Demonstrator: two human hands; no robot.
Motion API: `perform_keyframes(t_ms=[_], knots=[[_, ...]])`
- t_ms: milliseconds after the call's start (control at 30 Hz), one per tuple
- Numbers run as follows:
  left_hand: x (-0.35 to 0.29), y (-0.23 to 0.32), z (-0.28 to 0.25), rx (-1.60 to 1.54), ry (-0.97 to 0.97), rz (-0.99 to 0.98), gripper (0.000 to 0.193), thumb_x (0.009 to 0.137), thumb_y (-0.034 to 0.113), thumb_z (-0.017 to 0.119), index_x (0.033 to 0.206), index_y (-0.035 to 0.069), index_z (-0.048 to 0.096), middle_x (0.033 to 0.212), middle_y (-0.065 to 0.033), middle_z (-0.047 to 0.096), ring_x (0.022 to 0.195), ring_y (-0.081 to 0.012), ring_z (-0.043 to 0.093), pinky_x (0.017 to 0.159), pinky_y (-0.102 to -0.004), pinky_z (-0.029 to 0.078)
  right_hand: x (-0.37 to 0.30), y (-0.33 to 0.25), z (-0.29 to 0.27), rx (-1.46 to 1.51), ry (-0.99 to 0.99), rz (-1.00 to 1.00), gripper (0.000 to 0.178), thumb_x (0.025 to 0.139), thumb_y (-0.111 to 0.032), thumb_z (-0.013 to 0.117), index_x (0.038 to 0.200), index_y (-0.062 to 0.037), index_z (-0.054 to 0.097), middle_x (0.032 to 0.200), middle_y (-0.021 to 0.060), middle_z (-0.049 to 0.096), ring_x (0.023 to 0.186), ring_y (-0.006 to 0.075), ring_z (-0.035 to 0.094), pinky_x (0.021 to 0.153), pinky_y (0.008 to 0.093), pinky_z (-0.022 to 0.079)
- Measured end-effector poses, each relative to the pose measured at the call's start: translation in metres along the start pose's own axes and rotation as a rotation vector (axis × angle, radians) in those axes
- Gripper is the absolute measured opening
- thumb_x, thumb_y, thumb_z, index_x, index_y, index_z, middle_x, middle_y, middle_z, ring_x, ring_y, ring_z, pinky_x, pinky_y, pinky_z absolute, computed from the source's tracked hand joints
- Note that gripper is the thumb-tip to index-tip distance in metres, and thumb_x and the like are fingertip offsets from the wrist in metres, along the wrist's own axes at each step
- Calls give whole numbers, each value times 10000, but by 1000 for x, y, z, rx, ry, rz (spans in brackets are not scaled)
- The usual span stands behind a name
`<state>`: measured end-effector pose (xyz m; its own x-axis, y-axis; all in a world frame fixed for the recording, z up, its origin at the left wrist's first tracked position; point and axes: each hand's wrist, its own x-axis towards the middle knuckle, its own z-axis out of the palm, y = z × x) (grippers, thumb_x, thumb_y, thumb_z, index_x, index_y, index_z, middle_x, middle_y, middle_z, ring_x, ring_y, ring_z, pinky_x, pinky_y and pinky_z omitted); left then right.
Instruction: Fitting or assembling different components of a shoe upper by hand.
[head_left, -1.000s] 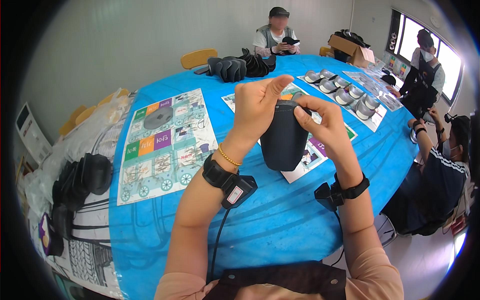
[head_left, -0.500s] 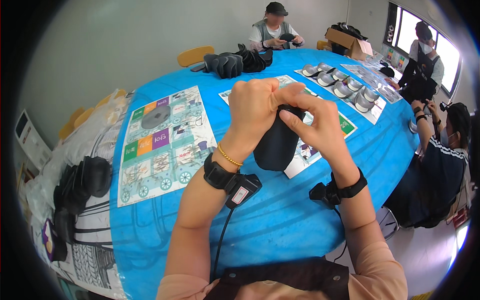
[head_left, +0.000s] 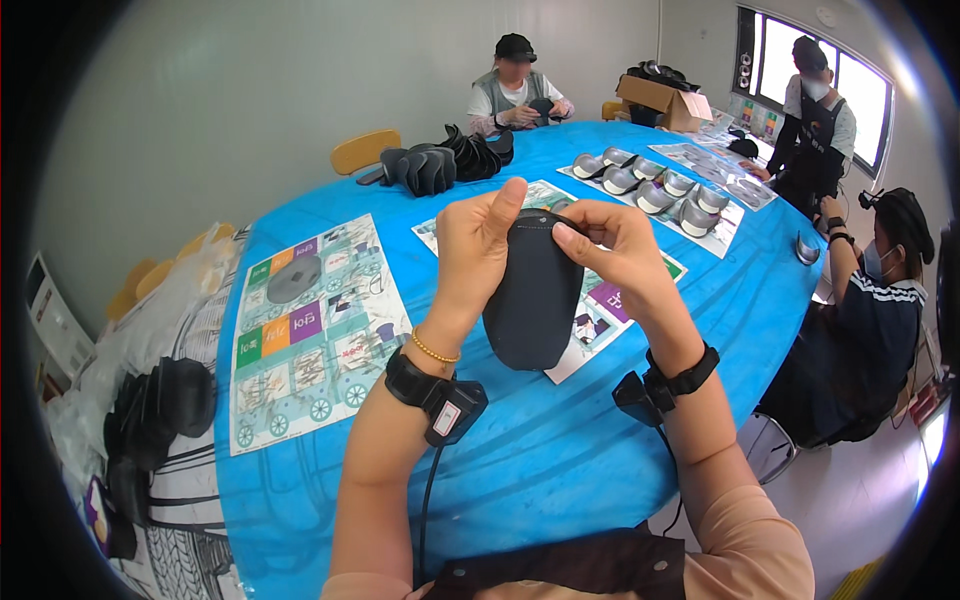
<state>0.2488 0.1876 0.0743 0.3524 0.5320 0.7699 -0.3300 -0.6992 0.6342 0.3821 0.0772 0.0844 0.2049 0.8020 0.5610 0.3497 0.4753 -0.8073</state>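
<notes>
Raised over the blue table, a long black piece with a rounded lower end (head_left: 534,305) hangs between my hands; its exact kind I cannot make out. Small pale marks run along its upper edge. My left hand (head_left: 470,245) is closed at its left side, thumb pointing up and the fingers partly hidden. With thumb and fingers, my right hand (head_left: 610,240) pinches the upper right edge. Below and behind the piece lies a printed sheet (head_left: 570,362).
Left on the blue-covered table (head_left: 520,440) lies a printed sheet (head_left: 290,400) with a grey disc (head_left: 294,280). Beyond stand stacked black curved pieces (head_left: 420,170) and several silver cup-like pieces (head_left: 655,197). More black pieces (head_left: 165,410) lie at far left. Other people (head_left: 515,90) work around the table.
Both hands have come slightly lower and to the left with the black piece. My left thumb has lifted off, and more of the piece's upper part shows.
</notes>
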Motion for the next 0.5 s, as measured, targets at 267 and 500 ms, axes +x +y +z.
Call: perform_keyframes(t_ms=[267,500], knots=[[2,4,-4,317,77,142,581,936,487,534,613,6,486,541,-70,308,542,-108,290,464,-303,276,4,7,-2,-19,-31,-103,278,876,-239,636,860,38,653,728,31,591,708,74,531,647,245,445],[5,-20,-12,176,78,151,656,950,580,428,607,23,369,564,4,313,558,-94,283,485,-302,221,7,10,-10,-38,-45,-84,309,906,-255,610,852,47,650,741,20,603,720,70,526,675,249,436]])
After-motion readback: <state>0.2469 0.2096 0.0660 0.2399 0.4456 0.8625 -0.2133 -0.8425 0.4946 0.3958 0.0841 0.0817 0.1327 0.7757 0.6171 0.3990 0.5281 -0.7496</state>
